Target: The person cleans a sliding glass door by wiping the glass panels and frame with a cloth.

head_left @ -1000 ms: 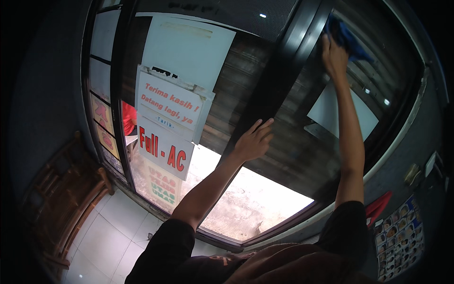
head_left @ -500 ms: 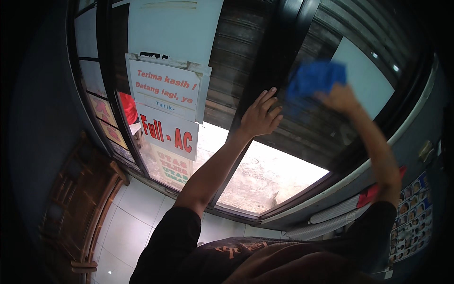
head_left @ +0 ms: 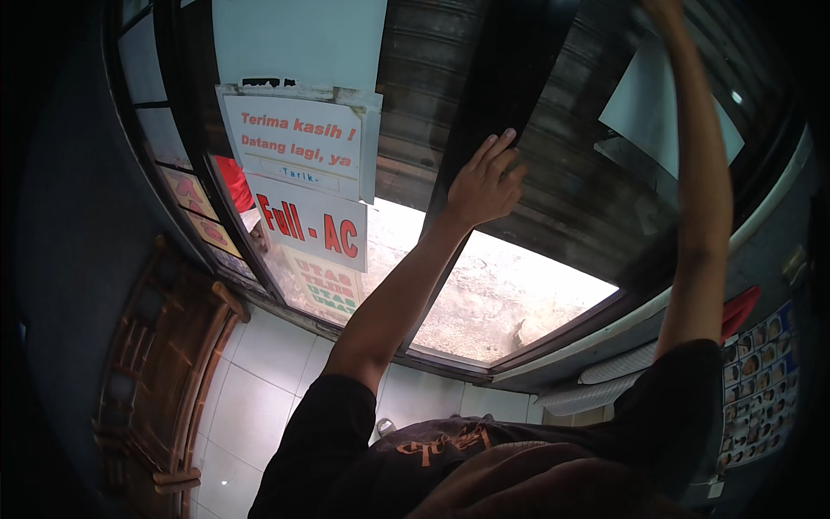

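Observation:
My left hand (head_left: pixel 488 180) rests against the dark upright door frame (head_left: pixel 510 95), its fingers stretched out and nothing held in them. To its right is a glass pane (head_left: pixel 575 190) with a slatted shutter behind it. My right arm reaches up over this pane. Only a bit of my right hand (head_left: pixel 662 7) shows at the top edge; its fingers, and anything in them, are out of the picture. A pale sheet (head_left: pixel 644 108) on the glass lies partly behind that forearm.
Printed signs (head_left: pixel 294 143) hang on the glass door at left. A brown bamboo bench (head_left: pixel 164 372) stands on white floor tiles (head_left: pixel 268 355) at lower left. Striped rolled cloth (head_left: pixel 596 394), a red item (head_left: pixel 740 313) and a picture poster (head_left: pixel 761 381) are at lower right.
My right hand has swept up from the middle of the pane to the top edge, and the blue cloth it held has gone out of view. My left hand stays on the frame.

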Tool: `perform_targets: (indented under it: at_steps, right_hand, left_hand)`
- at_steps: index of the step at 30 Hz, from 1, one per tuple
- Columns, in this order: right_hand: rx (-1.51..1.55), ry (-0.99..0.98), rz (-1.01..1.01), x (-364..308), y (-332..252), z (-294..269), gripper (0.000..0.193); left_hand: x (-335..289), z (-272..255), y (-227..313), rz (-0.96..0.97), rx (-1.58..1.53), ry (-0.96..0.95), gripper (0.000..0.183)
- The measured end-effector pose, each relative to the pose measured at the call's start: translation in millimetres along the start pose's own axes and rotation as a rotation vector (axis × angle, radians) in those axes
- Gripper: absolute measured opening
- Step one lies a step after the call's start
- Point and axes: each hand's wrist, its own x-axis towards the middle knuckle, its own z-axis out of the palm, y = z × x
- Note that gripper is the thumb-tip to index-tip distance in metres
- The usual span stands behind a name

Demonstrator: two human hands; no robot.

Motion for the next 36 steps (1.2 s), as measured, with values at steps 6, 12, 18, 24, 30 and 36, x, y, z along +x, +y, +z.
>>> perform_targets:
  at_steps: [6,12,18,24,30,36]
  right_hand:
    - [0.25,-0.262,0.068,-201,-131,-81,0.038]
    - [0.485,-0.843,0.298,-419,-224,-151,0.027]
    - [0.801,-0.909,0.443,-583,-303,-199,0.043]
    - [0.834,-1.848,0.473,-726,-365,-286,0.044]
    - [0.487,-2.216,1.706,-879,-392,-453,0.075]
    - [0.297,-1.517,2.558,-899,-352,-548,0.073]
  left_hand:
    - [-1,-1,0,-0.038,-0.134,-0.012,0.021]
    - [1,0,0,-0.057,-0.268,0.011,0.055]
    - [1,-5,3,-0.064,-0.143,-0.053,0.038]
    - [-5,-4,2,-0.04,-0.044,-0.097,0.037]
    - [1,-4,4,-0.006,0.045,-0.12,0.031]
    - [1,1,11,-0.017,0.138,-0.074,0.035]
